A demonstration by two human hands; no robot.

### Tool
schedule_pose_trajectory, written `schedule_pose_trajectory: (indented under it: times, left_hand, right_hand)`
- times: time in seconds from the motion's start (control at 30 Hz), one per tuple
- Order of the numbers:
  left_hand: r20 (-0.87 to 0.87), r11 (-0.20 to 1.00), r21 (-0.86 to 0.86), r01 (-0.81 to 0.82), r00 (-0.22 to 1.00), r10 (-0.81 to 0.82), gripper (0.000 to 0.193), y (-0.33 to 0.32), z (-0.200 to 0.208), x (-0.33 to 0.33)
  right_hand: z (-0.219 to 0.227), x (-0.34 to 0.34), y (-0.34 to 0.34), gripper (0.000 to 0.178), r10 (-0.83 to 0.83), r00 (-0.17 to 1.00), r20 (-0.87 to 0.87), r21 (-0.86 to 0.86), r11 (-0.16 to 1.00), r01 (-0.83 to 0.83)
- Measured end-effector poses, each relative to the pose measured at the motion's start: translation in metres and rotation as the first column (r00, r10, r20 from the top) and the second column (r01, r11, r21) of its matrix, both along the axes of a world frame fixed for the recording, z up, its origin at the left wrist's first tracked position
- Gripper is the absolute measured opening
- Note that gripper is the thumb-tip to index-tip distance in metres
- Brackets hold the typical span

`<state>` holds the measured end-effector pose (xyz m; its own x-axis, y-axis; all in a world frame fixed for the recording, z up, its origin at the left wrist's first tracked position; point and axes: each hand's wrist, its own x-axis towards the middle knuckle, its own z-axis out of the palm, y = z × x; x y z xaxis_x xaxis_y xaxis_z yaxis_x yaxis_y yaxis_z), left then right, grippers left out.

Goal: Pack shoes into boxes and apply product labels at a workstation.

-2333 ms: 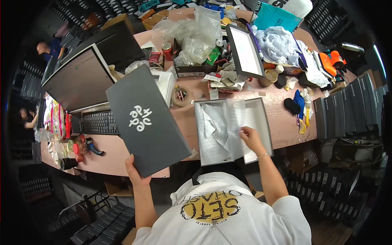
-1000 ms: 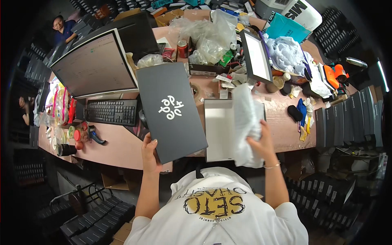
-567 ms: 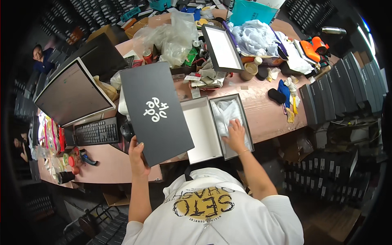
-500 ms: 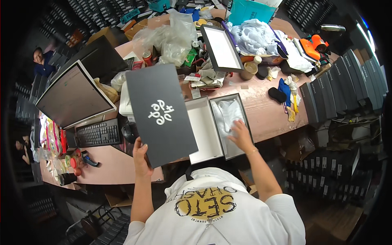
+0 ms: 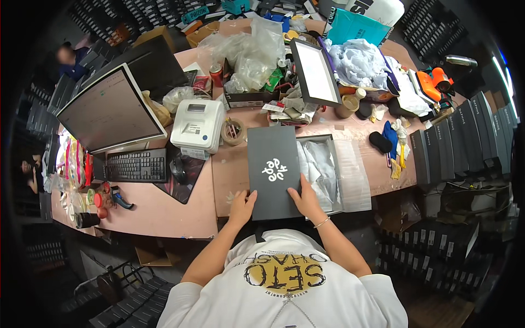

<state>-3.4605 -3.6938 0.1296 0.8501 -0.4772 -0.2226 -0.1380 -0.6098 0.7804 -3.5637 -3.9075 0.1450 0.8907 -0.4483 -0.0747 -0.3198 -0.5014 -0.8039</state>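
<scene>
I had both hands on the dark box (image 5: 273,169), which stood just left of the open box (image 5: 336,210) at the near edge of the table (image 5: 186,221). The left hand (image 5: 241,209) gripped its left side near the close corner, thumb over the edge; the right hand (image 5: 309,202) gripped the right side opposite, its thumb on the top. How far the fingers curled underneath, I could not tell; nor could I see whether this was only a lid or a lid over a base.

To handle it well, I judged, the two thumbs needed to press evenly and stay level, so that neither side dipped. The right hand had the tighter room, working between the two boxes, so its knuckles wanted to keep clear of the white paper (image 5: 322,164) bunched in the open one. The foam sheet (image 5: 354,177) draped off that box's right side, and I thought it best left undisturbed. The dark box also sat close to the table's edge; any shift called for a light, square push, without a twist.
</scene>
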Motion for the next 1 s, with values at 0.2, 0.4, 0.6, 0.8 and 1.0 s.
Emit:
schedule_pose_trajectory:
  times: [0.2,0.4,0.6,0.8,1.0]
  left_hand:
    - [-0.219,0.999,-0.046,-0.014,0.976,0.003,0.051,0.008,-0.011,-0.006]
    - [-0.206,0.999,0.018,0.051,0.978,-0.046,0.046,0.030,-0.007,-0.008]
    - [-0.371,0.963,-0.221,-0.153,0.926,0.062,0.035,0.047,-0.032,-0.013]
    - [-0.264,0.992,-0.111,-0.061,0.964,0.030,0.045,0.049,-0.029,-0.017]
    - [-0.550,0.911,-0.247,-0.331,0.821,0.149,0.066,0.054,-0.024,-0.012]
  right_hand:
    - [0.000,-0.001,0.000,0.070,0.039,0.994,-0.102,-0.030,0.999,-0.042]
    - [-0.002,-0.008,0.016,0.077,0.116,0.961,-0.252,-0.039,0.991,-0.130]
    - [0.015,-0.009,0.043,0.069,0.092,0.962,-0.257,-0.350,0.919,-0.181]
    - [-0.032,-0.017,0.039,0.051,0.071,0.993,-0.093,-0.476,0.873,-0.107]
    - [0.001,0.010,0.043,0.044,0.073,0.968,-0.241,-0.514,0.836,-0.191]
